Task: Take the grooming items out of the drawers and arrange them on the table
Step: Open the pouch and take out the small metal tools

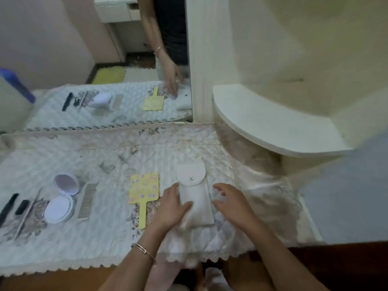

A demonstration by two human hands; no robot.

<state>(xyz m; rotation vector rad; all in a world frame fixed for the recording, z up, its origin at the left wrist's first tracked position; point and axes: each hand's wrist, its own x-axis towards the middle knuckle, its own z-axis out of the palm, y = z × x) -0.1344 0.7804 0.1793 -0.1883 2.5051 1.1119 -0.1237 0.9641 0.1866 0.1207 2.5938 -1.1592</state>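
Both my hands sit by the white pouch [196,199]: left hand [171,208] presses it flat, right hand [233,203] spread at 3 o'clock, holding nothing.

Home bedroom: mirrored dressing table [105,156]

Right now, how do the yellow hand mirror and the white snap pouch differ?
The yellow hand mirror is a flat yellow paddle with purple dots and a handle pointing toward the person; the white snap pouch is plain white, with a rounded flap and a silver snap. The mirror lies untouched, while the left hand rests on the pouch and the right hand hovers open beside it. Both lie flat, side by side, on the quilted table cover.
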